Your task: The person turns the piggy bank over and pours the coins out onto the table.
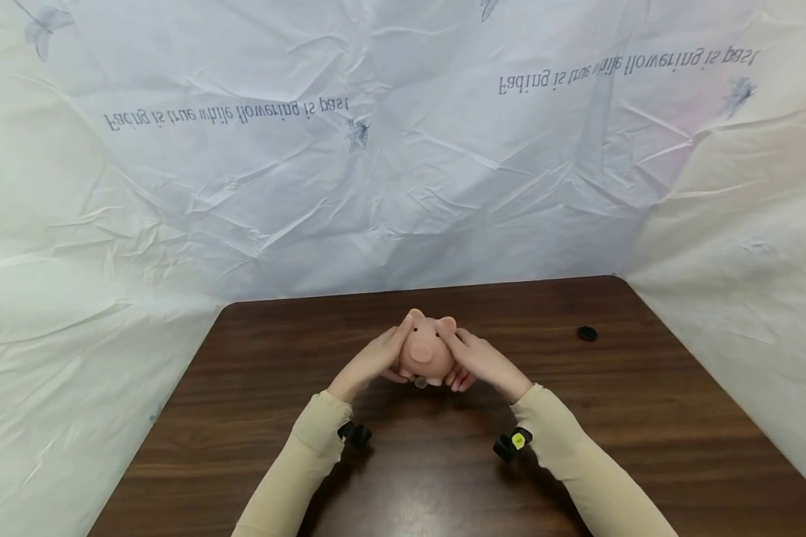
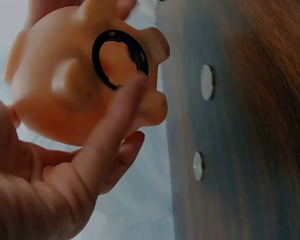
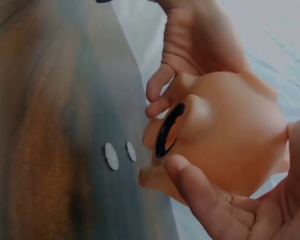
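A pink piggy bank point(image 1: 425, 352) is held up off the table between both hands, its snout toward the head camera. On its underside a black ring point(image 2: 97, 60) surrounds an open hole. My left hand point(image 1: 376, 358) grips one side, thumb near an ear and one finger extended by the ring. The other side is gripped by my right hand point(image 1: 486, 367), whose fingertip lies close to the ring in the right wrist view. Below the bank, two coins point(image 2: 206, 82) lie on the table; the head view shows one coin point(image 1: 421, 382) under the bank's feet.
A small black disc point(image 1: 587, 333) lies on the dark wooden table point(image 1: 295, 335) toward the far right. White printed sheeting point(image 1: 403, 186) hangs behind the table and along both sides.
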A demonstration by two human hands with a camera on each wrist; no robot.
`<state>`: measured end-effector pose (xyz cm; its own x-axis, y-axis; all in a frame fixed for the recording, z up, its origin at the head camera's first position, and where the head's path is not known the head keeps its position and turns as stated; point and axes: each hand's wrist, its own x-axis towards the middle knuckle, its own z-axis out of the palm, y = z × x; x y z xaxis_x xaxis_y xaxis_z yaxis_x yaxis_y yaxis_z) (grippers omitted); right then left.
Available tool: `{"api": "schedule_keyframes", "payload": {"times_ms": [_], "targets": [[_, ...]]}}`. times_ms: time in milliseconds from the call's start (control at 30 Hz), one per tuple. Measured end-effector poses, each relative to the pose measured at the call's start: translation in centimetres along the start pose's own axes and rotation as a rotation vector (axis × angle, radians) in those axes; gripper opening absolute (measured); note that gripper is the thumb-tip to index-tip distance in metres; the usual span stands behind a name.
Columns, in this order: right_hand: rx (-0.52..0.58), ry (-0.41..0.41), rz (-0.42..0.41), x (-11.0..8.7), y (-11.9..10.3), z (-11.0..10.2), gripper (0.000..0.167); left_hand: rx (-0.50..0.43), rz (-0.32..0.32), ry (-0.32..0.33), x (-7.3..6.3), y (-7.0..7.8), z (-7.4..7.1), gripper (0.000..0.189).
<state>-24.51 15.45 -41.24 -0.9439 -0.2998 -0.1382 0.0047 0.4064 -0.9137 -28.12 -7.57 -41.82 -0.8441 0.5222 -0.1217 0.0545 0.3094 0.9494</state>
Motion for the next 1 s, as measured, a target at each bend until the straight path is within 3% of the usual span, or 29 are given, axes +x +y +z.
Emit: {"api": "schedule_keyframes", "payload": {"times_ms": [67, 167, 267, 333, 400, 500, 533, 600, 700, 833, 900, 1000], "targets": [[-0.017, 0.008, -0.006, 0.1, -0.3, 0.0, 0.076, -0.021, -0.011, -0.008, 0.2, -0.1, -0.2, 0.077], [-0.074, 0.034, -0.029, 0.3, -0.8, -0.2, 0.081, -0.088, -0.02, 0.03, 0.3, -0.2, -0.4, 0.079], [-0.134, 0.046, -0.082, 0.3, -1.1, -0.4, 0.085, -0.149, 0.027, 0.1, 0.0, -0.2, -0.3, 0.075], [-0.104, 0.044, -0.172, 0.2, -0.9, -0.5, 0.084, -0.17, 0.133, 0.128, -0.5, -0.2, -0.4, 0.068], [-0.04, 0.045, -0.296, 0.2, -0.5, -0.6, 0.092, -0.148, 0.294, 0.119, -1.1, 0.0, -0.6, 0.067], [0.073, 0.045, -0.489, 0.3, 0.1, -0.6, 0.113, -0.057, 0.561, 0.063, -1.7, 1.0, -0.9, 0.082], [0.099, 0.049, -0.526, 0.4, 0.3, -0.5, 0.116, -0.016, 0.628, 0.051, -1.9, 1.4, -0.9, 0.087], [0.124, 0.065, -0.549, 0.7, 0.6, -0.5, 0.115, 0.099, 0.7, 0.076, -2.0, 2.3, -0.8, 0.091], [0.216, 0.034, -0.476, 0.9, 1.4, -0.6, 0.109, 0.228, 0.662, 0.133, -1.8, 3.4, -0.4, 0.088], [0.312, 0.008, -0.313, 0.5, 1.9, -0.8, 0.101, 0.243, 0.473, 0.159, -0.8, 3.6, -0.2, 0.076], [0.278, 0.04, -0.239, 0.1, 1.8, -0.9, 0.095, 0.144, 0.348, 0.146, -0.2, 3.2, -0.1, 0.069], [0.088, 0.148, -0.165, -0.6, 0.9, -1.1, 0.083, -0.024, 0.171, 0.14, 0.4, 2.2, 0.3, 0.065]]}}
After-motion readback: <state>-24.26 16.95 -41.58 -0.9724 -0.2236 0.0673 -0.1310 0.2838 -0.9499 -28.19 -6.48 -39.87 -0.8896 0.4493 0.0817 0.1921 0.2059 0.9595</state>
